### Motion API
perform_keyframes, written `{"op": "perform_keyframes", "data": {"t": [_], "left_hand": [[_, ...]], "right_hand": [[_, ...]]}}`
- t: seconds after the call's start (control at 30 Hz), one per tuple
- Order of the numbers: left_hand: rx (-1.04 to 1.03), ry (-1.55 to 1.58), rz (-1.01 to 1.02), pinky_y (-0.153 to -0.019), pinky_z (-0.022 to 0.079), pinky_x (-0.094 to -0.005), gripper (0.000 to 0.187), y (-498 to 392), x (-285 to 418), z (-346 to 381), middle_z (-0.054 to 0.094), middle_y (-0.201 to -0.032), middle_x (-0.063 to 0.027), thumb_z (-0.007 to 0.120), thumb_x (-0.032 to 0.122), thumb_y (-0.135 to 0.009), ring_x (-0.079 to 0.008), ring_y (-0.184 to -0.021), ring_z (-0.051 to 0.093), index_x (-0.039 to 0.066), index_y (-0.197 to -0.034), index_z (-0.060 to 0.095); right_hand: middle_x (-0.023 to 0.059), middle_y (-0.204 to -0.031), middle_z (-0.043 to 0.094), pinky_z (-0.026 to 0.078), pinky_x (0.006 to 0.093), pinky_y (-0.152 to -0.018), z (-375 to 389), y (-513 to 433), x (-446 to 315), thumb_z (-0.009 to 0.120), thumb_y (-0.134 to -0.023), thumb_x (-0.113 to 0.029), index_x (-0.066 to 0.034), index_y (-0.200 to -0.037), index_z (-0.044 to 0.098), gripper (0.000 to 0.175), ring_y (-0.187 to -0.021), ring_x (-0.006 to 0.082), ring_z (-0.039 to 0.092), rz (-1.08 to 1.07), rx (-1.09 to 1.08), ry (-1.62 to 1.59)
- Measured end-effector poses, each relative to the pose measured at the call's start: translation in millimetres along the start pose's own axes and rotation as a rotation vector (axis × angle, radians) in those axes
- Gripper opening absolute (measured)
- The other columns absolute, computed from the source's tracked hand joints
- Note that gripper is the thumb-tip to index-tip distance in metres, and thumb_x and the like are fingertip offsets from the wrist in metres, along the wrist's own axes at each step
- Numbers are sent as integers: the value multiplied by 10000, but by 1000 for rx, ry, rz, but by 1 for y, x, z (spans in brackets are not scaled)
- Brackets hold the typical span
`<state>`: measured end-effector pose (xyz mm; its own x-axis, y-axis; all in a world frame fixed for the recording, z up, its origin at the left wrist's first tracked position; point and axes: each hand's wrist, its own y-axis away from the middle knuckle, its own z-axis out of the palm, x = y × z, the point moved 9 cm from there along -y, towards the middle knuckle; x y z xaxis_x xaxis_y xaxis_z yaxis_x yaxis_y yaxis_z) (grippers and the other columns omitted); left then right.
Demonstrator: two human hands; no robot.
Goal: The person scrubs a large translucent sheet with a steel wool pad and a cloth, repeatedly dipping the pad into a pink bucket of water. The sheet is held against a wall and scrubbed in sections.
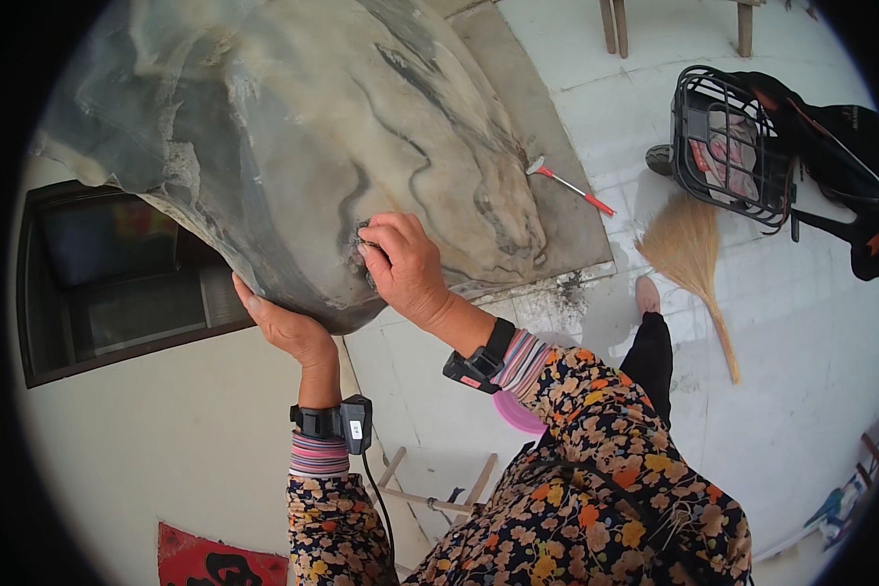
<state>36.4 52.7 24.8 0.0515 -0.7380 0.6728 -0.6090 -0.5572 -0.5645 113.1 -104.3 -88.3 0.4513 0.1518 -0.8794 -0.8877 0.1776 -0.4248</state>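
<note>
Before me rises a large grey and cream rock with dark veins and a smooth, wet-looking surface. My right hand pinches a dark, wiry pad, apparently steel wool, against the rock's lower face. The fingers cover much of the pad. My left hand lies against the rock's lower left edge with its fingers stretched along it, partly hidden. Both wrists wear black strapped devices, and a cable runs from the left one.
A red-handled hammer lies by the rock on a stone slab. To the right are a straw broom and a scooter's basket holding cloth. Lower down stand a wooden stool frame and a pink basin. A window is at left.
</note>
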Motion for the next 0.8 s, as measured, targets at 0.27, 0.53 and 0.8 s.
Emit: {"op": "perform_keyframes", "data": {"t": [0.27,0.53,0.8], "left_hand": [[24,-71,-35,-1097,284,-356,634,2,-7,-6,347,-1463,-169,212,431,-1011,-277,-1327,352,-38,-1425,315],[28,-58,-12,-1089,300,-362,647,1,-9,-5,358,-1452,-172,209,461,-1010,-279,-1322,359,-20,-1427,329],[21,-44,-10,-1091,296,-359,641,1,-9,-4,339,-1463,-166,215,452,-1014,-271,-1322,356,-23,-1435,308]], "right_hand": [[86,-964,590,484,402,-729,-19,42,65,660,-767,-59,-61,-897,582,152,-898,304,569,236,34,213],[84,-954,592,487,396,-743,-4,33,34,662,-753,-42,-60,-900,591,164,-902,302,574,172,-1,78],[79,-945,592,487,390,-733,-13,41,43,673,-733,-33,-61,-880,606,164,-891,297,574,166,-27,149]]}}
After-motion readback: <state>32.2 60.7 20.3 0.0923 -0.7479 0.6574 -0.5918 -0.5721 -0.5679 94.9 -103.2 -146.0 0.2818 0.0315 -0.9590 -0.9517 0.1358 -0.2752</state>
